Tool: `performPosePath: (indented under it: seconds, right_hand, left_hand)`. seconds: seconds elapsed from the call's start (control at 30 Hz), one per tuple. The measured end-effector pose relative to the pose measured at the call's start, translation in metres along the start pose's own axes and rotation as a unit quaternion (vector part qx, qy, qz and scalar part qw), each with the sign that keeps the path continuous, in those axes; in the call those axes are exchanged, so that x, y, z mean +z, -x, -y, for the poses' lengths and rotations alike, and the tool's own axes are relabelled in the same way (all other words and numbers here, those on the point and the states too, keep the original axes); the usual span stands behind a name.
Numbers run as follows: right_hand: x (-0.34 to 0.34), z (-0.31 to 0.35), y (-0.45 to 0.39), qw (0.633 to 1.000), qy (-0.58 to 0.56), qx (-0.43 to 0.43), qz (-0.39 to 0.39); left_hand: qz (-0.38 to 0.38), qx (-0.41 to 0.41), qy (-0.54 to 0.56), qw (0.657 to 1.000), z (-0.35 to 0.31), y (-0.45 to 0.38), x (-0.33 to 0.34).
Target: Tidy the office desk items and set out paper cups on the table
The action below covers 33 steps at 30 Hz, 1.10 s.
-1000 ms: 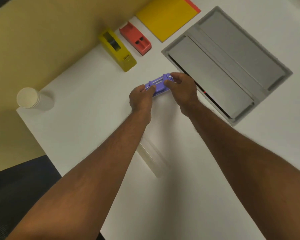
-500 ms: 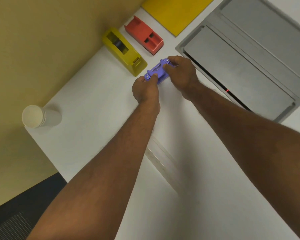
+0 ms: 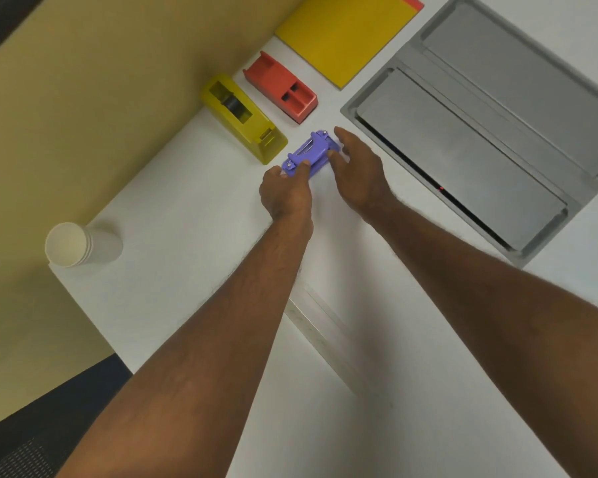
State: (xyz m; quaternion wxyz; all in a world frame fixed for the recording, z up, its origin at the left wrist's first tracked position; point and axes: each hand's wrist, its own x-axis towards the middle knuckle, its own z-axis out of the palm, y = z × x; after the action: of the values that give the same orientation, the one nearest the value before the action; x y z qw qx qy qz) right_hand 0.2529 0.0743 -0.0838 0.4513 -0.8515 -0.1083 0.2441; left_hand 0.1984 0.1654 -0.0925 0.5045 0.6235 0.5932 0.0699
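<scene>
Your L hand [image 3: 285, 193] pinches the purple hole punch [image 3: 312, 153] at its near-left end; R hand [image 3: 356, 169], fingers relaxed, touches its right side. Punch sits on the white desk [image 3: 187, 215], yellow tape dispenser [image 3: 244, 117] at 10 o'clock. Cup stack [image 3: 80, 243] lies far at 8.

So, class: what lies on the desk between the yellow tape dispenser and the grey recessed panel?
In the head view, the purple hole punch lies there, the left hand pinching it, the right hand beside it.
</scene>
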Motion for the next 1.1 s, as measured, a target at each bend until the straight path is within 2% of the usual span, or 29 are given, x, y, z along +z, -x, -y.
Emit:
performPosePath:
  seconds: [0.2,0.33,0.53,0.7,0.8,1.1]
  right_hand:
    - [-0.037,-0.026,0.065,0.998,0.026,-0.015,-0.057]
    - [-0.070,-0.051,0.125,0.994,0.044,0.009,-0.100]
    - [-0.114,-0.089,0.231,0.983,0.070,0.059,-0.157]
    - [-0.134,-0.119,0.344,0.970,0.069,0.109,-0.208]
    - [-0.139,-0.135,0.418,0.958,0.052,0.144,-0.243]
    - [-0.126,-0.196,0.655,0.915,0.032,0.252,-0.314]
  left_hand:
    - [0.004,0.073,0.010,0.997,0.004,0.043,-0.005]
    - [0.058,0.085,-0.015,0.995,0.013,0.092,-0.004]
    - [0.151,0.169,-0.112,0.967,0.046,0.193,-0.016]
    - [0.245,0.244,-0.210,0.914,0.100,0.286,-0.043]
    - [0.292,0.288,-0.270,0.871,0.137,0.333,-0.060]
    - [0.364,0.420,-0.383,0.737,0.247,0.465,-0.122]
